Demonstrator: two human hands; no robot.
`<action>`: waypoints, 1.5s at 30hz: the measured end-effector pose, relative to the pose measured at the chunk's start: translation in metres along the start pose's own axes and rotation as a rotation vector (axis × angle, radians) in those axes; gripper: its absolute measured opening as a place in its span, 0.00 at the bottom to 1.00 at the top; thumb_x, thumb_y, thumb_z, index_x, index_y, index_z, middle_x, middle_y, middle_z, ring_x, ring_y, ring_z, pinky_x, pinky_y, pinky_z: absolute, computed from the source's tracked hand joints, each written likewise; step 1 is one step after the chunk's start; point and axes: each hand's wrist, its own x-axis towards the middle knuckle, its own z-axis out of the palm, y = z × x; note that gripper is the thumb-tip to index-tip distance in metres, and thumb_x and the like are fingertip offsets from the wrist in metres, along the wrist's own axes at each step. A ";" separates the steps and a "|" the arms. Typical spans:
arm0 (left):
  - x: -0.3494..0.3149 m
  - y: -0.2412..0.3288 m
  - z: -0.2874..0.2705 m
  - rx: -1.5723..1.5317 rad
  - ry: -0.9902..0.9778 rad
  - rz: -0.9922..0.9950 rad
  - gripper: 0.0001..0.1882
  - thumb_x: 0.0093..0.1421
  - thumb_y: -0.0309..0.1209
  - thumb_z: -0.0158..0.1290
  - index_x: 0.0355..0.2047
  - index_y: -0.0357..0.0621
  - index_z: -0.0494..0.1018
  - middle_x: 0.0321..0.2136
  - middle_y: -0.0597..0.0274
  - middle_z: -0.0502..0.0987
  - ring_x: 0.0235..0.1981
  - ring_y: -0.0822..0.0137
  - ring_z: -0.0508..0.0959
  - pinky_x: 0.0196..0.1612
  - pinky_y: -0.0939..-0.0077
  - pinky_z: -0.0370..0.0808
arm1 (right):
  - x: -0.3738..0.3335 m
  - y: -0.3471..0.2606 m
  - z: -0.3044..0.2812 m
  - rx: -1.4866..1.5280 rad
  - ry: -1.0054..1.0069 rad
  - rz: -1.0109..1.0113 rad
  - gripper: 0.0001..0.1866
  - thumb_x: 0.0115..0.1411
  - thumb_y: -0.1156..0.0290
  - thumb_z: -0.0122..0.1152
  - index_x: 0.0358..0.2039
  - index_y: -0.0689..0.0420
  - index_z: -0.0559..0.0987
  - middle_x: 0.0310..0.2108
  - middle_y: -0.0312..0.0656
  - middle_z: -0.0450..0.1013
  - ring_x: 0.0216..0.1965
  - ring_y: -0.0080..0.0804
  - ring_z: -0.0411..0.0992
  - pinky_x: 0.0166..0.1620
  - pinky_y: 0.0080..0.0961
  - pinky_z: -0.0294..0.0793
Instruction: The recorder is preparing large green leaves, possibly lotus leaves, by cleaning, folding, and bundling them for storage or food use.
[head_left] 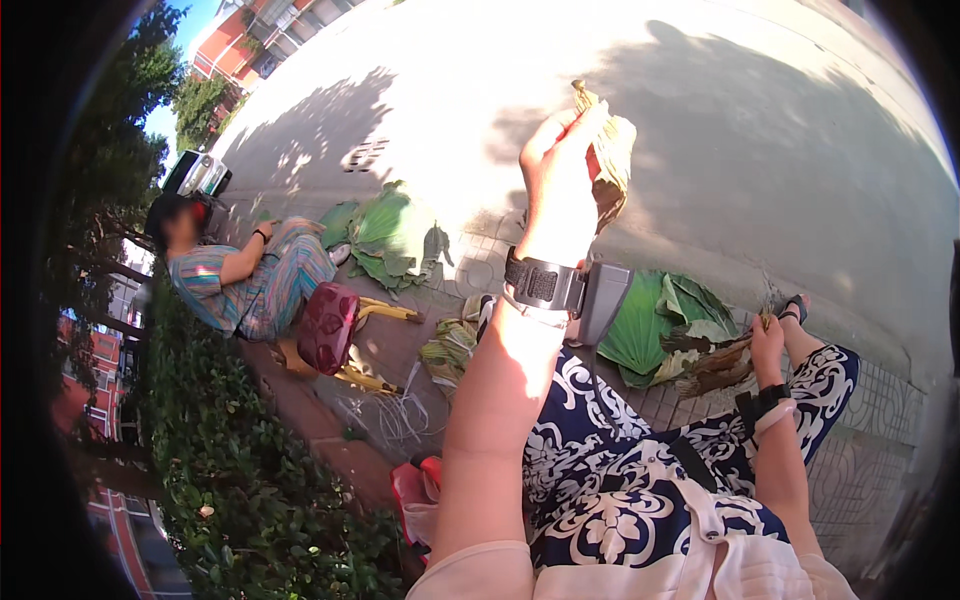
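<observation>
My left hand [560, 175] is raised over the pavement, its fingers closed on a folded, yellowish dry lotus leaf [615, 150]. The leaf's short stem end points upward, and its crumpled body hangs beside my hand. Lower on the right, my right hand [768, 345] is closed at the stem end of a brown, withered lotus leaf [722, 368]. That leaf reaches leftward from my fingers, above my patterned trousers. Between my two hands, broad green lotus leaves [635, 330] lie on the ground, partly hidden behind my left wrist.
Folded pale leaves [445, 350] lie left of my forearm, near white string [400, 415] and a yellow-legged stool with a red cushion [328, 325]. A seated person [250, 270] is by another green leaf pile [385, 235]. A hedge [240, 460] borders the left; a red bag [415, 490] sits beside me.
</observation>
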 end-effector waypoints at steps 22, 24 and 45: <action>-0.048 -0.142 0.041 0.290 -0.431 -0.571 0.07 0.62 0.29 0.54 0.39 0.44 0.72 0.36 0.66 0.77 0.37 0.74 0.77 0.41 0.77 0.74 | -0.023 -0.166 -0.112 0.938 -0.406 0.057 0.18 0.57 0.59 0.65 0.41 0.61 0.79 0.25 0.26 0.69 0.27 0.11 0.63 0.30 0.12 0.61; -0.055 -0.146 0.048 0.325 -0.448 -0.566 0.06 0.59 0.30 0.57 0.36 0.45 0.75 0.32 0.70 0.77 0.32 0.77 0.77 0.34 0.80 0.75 | -0.022 -0.164 -0.106 0.920 -0.395 -0.052 0.19 0.57 0.62 0.66 0.43 0.62 0.78 0.28 0.29 0.72 0.30 0.13 0.66 0.33 0.14 0.64; -0.066 -0.164 0.055 0.672 -0.537 -0.310 0.06 0.58 0.28 0.58 0.30 0.36 0.75 0.24 0.73 0.74 0.25 0.84 0.69 0.28 0.88 0.65 | -0.020 -0.152 -0.101 0.922 -0.308 -0.025 0.11 0.58 0.68 0.62 0.37 0.61 0.78 0.29 0.28 0.72 0.31 0.14 0.66 0.34 0.15 0.65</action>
